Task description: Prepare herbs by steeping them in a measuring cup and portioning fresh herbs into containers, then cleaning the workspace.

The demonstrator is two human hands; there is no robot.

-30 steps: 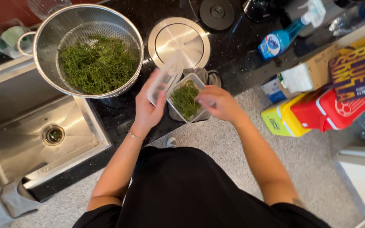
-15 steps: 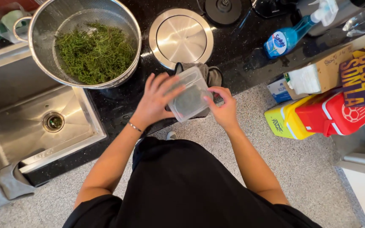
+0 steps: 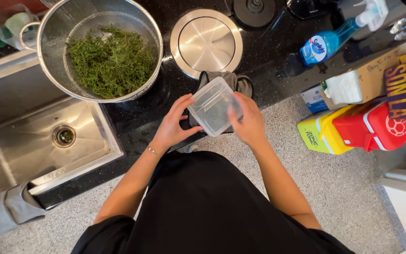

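The clear plastic tub sat at the near edge of the black counter, lid on, with a folded grey cloth under its far side. The left hand was clamped on the tub's corner at about eight o'clock, fingers spread up its side; the right hand pinched the lid edge at about four o'clock.

The chief risk, as I judged it, lay in the tub's place: it overhung the counter edge above the speckled floor, so a slip of either grip while pressing the lid could have tipped it off. The lid also looked tilted, so one corner may not have seated, and the contents could have spilled had the tub been lifted that way.

Through the cloudy lid only a faint green tint showed; how full the tub was could not be told. At eleven o'clock from it, a steel colander held a loose heap of green herbs, resting by the sink. At twelve o'clock lay a round steel lid, set flat in the counter.
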